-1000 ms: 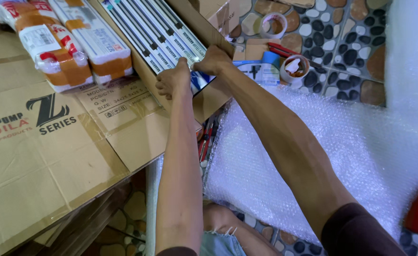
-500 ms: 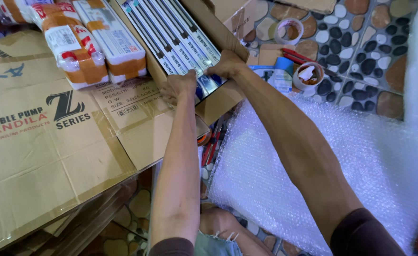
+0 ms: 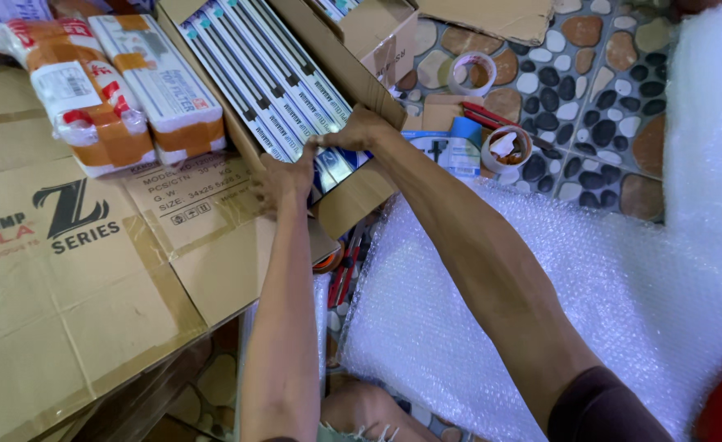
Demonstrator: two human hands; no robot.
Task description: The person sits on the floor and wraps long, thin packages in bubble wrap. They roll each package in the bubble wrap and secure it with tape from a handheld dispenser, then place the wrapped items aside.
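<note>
I see the long boxes packed side by side in the open carton. My left hand and right hand meet at their near ends. Left of the carton, two wrapped bundles lie on flattened cardboard. Right of it, two tape rolls sit on the pebble floor, and bubble wrap spreads nearer me.

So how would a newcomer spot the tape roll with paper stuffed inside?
Start at the open cardboard box of long white packs where both hands meet. Just right of it, on the pebble floor, lies a blue-and-white pack; the tape roll touches its right edge. Unlike the hollow roll above, crumpled paper fills it.
</note>
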